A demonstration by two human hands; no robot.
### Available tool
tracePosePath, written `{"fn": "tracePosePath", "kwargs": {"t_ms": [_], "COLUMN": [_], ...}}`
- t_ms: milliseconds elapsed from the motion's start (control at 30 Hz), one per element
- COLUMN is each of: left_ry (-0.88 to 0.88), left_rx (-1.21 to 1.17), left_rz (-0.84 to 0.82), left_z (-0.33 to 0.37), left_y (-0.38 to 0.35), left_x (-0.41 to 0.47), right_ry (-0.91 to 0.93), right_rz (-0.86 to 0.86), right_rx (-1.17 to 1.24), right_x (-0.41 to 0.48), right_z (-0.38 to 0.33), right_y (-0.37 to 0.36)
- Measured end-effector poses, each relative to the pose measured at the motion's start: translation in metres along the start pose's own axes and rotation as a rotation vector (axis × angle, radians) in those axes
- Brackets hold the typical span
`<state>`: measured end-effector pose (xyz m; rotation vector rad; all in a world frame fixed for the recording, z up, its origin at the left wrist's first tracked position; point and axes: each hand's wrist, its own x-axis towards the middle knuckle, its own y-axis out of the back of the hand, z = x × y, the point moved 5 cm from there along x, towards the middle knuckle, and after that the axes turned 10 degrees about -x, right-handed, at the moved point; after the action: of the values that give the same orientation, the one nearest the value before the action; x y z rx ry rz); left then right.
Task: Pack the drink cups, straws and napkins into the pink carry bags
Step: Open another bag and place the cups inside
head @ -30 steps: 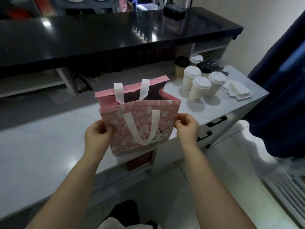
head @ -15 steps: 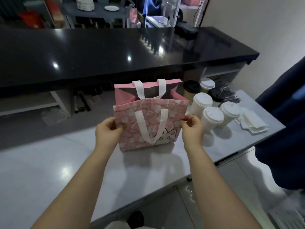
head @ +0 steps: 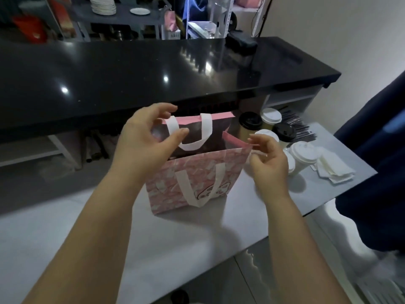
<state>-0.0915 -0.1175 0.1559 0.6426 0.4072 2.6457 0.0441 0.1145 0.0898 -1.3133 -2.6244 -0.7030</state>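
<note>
So the pink bag is standing upright on the light grey desk, pretty much dead centre of the view, mouth open and dark inside. Its near white handle flops down over the printed front, and the far handle droops into the opening.

The person has both hands on it. The left hand is up at the bag's 10 o'clock corner, fingers curled over the far rim with the thumb pressed onto the far handle's left strap, so it's gripping there. The right hand is at the 2 o'clock corner, pinching the top edge of the side fold between thumb and fingertips.

The rest of the stuff sits off at 2 to 3 o'clock from the bag. There's a bunch of white-lidded cups just beside it, partly behind the right hand, plus a couple of black-lidded cups further back. A heap of dark straws lies behind those, and a loose stack of white napkins is out by the desk's right end.

A glossy black counter runs across at 12 o'clock. Someone in dark blue clothing is at the 3 o'clock edge.
</note>
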Motion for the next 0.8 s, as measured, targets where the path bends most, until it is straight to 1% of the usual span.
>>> {"fn": "tracePosePath", "kwargs": {"t_ms": [100, 167, 267, 367, 467, 567, 667, 800], "left_ry": [-0.144, -0.208, -0.262, -0.279, -0.261, -0.181, -0.150, -0.067], "left_rx": [0.106, 0.202, 0.338, 0.423, 0.498, 0.543, 0.618, 0.697], "left_rz": [-0.161, -0.278, -0.403, -0.480, -0.486, -0.438, -0.387, -0.302], "left_z": [0.034, 0.050, 0.064, 0.066, 0.060, 0.051, 0.046, 0.041], "left_y": [-0.055, -0.098, -0.157, -0.205, -0.240, -0.257, -0.270, -0.279], "left_x": [0.017, 0.023, 0.025, 0.021, 0.019, 0.019, 0.013, 0.009], "right_ry": [0.098, 0.130, 0.106, 0.061, -0.002, -0.023, 0.033, 0.129], "right_rz": [-0.016, -0.008, -0.060, -0.128, -0.265, -0.431, -0.515, -0.564], "right_rx": [-0.199, -0.325, -0.493, -0.610, -0.754, -0.922, -1.060, -1.126], "right_x": [0.006, 0.010, 0.018, 0.031, 0.049, 0.068, 0.079, 0.083], "right_z": [-0.009, -0.004, 0.016, 0.045, 0.082, 0.113, 0.134, 0.149], "right_y": [0.025, 0.043, 0.068, 0.087, 0.093, 0.083, 0.064, 0.048]}}
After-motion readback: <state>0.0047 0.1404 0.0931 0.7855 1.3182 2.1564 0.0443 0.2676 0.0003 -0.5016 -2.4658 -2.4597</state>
